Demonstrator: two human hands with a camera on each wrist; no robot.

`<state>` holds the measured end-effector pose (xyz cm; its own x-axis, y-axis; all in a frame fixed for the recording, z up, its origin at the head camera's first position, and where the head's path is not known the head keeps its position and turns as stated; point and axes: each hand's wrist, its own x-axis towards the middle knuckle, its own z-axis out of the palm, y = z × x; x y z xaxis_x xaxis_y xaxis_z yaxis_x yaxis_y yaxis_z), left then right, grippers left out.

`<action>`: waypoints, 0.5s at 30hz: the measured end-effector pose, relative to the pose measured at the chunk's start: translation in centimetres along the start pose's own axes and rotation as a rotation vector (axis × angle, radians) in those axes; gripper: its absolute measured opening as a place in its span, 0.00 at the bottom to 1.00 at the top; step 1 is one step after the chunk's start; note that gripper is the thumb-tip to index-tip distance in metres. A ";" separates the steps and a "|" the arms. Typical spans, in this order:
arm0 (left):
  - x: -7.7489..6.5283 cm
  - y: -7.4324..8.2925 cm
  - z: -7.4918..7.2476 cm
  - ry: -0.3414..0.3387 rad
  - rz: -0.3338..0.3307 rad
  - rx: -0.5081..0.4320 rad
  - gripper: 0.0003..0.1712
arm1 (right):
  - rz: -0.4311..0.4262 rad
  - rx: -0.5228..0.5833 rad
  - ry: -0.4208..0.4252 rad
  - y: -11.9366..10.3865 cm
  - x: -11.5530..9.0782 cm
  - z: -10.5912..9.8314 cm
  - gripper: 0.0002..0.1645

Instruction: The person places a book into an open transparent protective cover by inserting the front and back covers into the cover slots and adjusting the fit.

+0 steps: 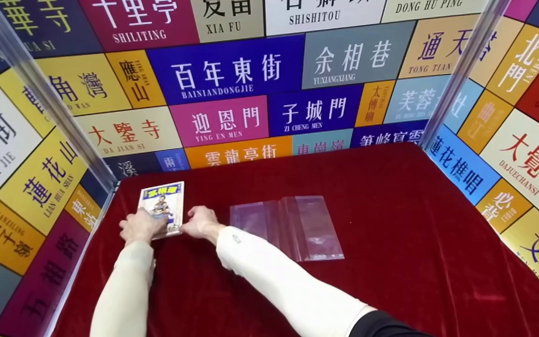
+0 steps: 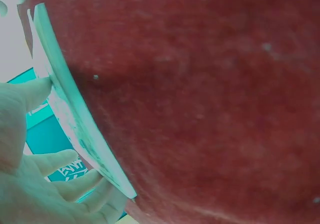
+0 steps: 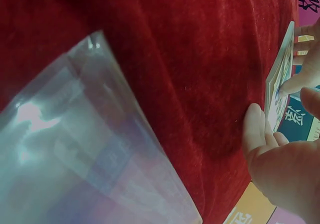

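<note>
Brightly panelled walls [image 1: 225, 70] are standing round the back and sides of the red-clothed table [image 1: 391, 220], its cloth stretching from a clear plastic jacket [image 1: 317, 224] to the right edge. The thin booklet [image 1: 163, 202] is lying near the back left corner, showing yellow lettering on blue above a drawn figure. The left hand's [image 1: 142, 226] fingers are lying spread over it; the right hand's [image 1: 201, 222] are lying together by its right edge, thumb apart.

Red cloth-covered table [image 1: 414, 224], illustrated booklet [image 1: 164, 203], clear plastic cover [image 1: 314, 224]
</note>
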<state>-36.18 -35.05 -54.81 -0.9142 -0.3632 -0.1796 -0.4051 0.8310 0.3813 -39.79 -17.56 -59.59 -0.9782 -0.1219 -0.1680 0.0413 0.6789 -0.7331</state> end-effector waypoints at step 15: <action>0.4 0.2 -1.1 -0.017 -0.029 -0.039 0.51 | 0.105 0.439 -0.194 -4.0 -6.7 -4.5 0.19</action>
<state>-36.61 -35.53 -53.80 -0.9017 -0.3800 -0.2061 -0.4322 0.8030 0.4103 -34.33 -16.20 -52.60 -0.9098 -0.2300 -0.3454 0.2607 0.3308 -0.9070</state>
